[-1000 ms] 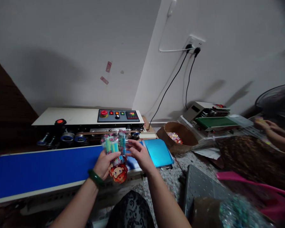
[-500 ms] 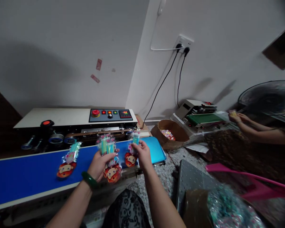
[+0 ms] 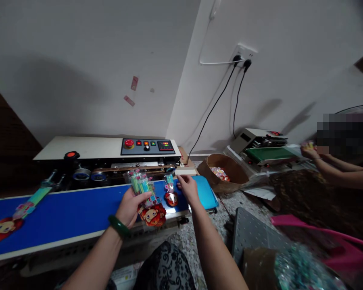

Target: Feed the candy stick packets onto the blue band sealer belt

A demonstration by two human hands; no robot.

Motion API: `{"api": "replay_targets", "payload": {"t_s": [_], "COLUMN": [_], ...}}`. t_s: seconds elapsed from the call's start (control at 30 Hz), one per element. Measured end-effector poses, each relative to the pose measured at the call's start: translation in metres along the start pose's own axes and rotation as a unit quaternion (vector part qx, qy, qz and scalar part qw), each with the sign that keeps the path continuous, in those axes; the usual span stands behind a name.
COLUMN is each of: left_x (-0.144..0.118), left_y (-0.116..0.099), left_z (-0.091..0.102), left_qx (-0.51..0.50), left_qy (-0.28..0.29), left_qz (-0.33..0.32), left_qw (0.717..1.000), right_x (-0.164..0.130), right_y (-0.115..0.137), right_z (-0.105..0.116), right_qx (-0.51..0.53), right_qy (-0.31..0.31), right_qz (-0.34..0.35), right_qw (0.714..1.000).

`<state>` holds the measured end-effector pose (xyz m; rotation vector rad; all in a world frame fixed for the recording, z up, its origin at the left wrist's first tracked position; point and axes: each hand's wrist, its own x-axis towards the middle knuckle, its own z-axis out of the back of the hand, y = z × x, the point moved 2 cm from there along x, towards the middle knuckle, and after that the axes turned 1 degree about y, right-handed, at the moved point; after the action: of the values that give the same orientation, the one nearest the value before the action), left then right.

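My left hand [image 3: 129,208] is closed round several clear plastic packets [image 3: 153,215], with green and blue sticks at their tops and red-haired cartoon faces at the bottom. A single packet of the same kind [image 3: 171,198] lies on the blue conveyor belt [image 3: 90,207], its top toward the sealing machine [image 3: 109,151]. Just right of it is my right hand [image 3: 189,191], fingers bent and slightly apart, holding nothing. Another packet [image 3: 27,209] lies at the belt's far left. A green bangle [image 3: 119,226] circles my left wrist.
Beyond the belt's light-blue end stands a cardboard box [image 3: 226,177] of packets. A second machine with a green belt [image 3: 269,154] is farther right, near another person's arms [image 3: 332,165]. A grey perforated stool [image 3: 254,231], pink chair [image 3: 314,229] and plastic-filled carton [image 3: 260,266] are lower right.
My right hand has let go of a packet, which now lies on the belt. The packet farther left has travelled leftward along the belt. My left hand still holds its bunch.
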<state>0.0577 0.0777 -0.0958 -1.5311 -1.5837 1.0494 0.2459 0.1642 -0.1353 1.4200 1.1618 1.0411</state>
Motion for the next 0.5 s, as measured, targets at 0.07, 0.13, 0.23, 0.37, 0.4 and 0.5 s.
{"api": "replay_targets", "payload": {"t_s": [0.07,0.13,0.23,0.37,0.4,0.5], "left_x": [0.0,0.0,-0.001,0.0,0.0,0.002], "left_y": [0.002,0.005,0.007,0.006,0.006,0.008], "left_z": [0.0,-0.001,-0.002,-0.004,-0.005,-0.006], "left_qx": [-0.013,-0.018,-0.02,-0.015,-0.006,0.019], "left_qy": [0.013,0.026,0.028,0.012,0.009,-0.002], "left_qz": [0.006,0.014,0.006,-0.001,-0.001,-0.011], "left_qw": [1.0,0.999,0.999,1.0,1.0,1.0], "right_x": [-0.016,-0.037,-0.06,-0.067,-0.068,-0.069], "right_y": [0.008,0.013,0.014,0.007,0.005,0.0], "right_z": [-0.011,-0.025,-0.04,-0.042,-0.042,-0.041], "right_qx": [-0.001,0.011,0.042,0.044,0.042,0.055], "right_qy": [0.046,0.153,0.273,0.225,0.209,0.192], "right_qz": [0.033,0.041,0.019,0.009,0.014,0.025], "right_qw": [0.998,0.987,0.961,0.973,0.977,0.98]}}
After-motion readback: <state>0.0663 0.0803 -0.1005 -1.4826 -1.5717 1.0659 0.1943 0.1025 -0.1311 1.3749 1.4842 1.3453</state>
